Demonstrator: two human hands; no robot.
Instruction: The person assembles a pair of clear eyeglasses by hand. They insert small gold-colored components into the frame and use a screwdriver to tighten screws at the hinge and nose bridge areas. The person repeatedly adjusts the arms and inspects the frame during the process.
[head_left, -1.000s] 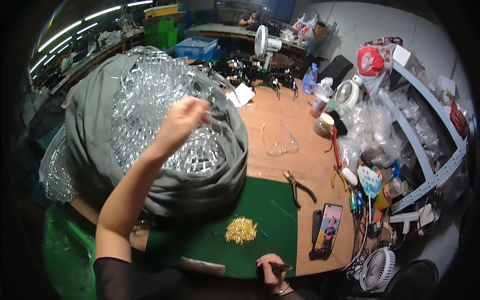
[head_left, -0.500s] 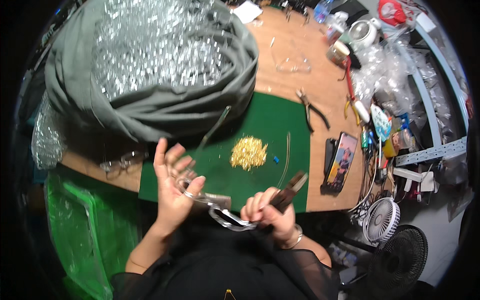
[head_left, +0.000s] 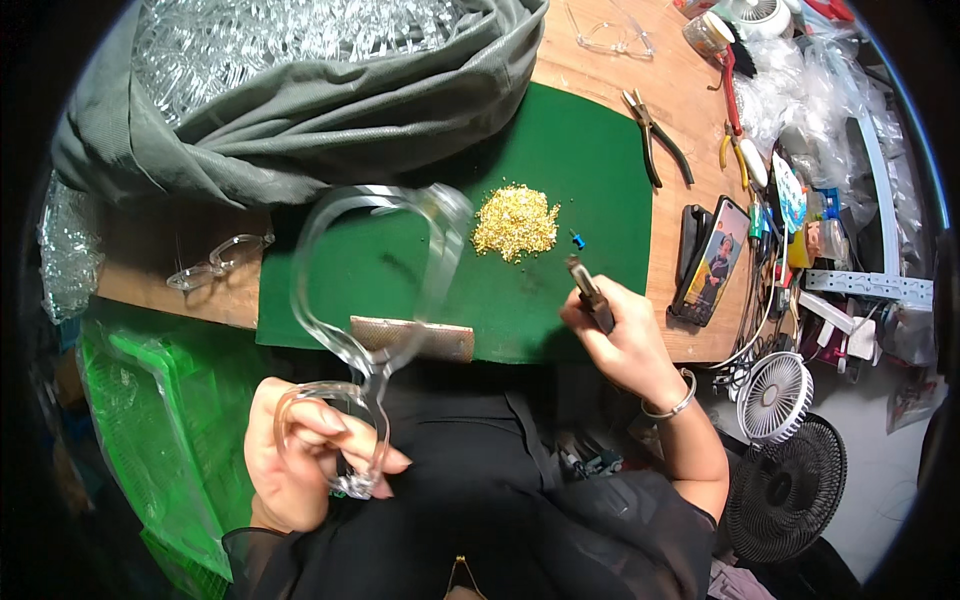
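Observation:
In my left hand (head_left: 290, 465) is a clear plastic eyeglass frame (head_left: 374, 368), gripped by its nearer rim, with the farther rim raised toward the camera over the mat. My right hand (head_left: 635, 335) is closed around a pair of pliers (head_left: 592, 296), the handles mostly hidden in the palm. A heap of tiny gold metal pieces (head_left: 513, 224) lies on the green mat (head_left: 560, 130), with a small blue object like a push pin (head_left: 577, 240) beside it. Along the mat's near edge sits a rough-textured strip (head_left: 450, 342).
A grey cloth sack (head_left: 300, 125) full of clear plastic pieces (head_left: 280, 40) fills the far left. Other clear frames (head_left: 220, 262) lie at left. Cutting pliers (head_left: 655, 140), a phone (head_left: 718, 262), cables and fans (head_left: 775, 398) stand to the right. A green crate (head_left: 150, 430) is at lower left.
My left hand has lowered, and the eyeglass frame is now upright near the camera. My right hand has moved right with the pliers, away from the frame. The view has shifted too.

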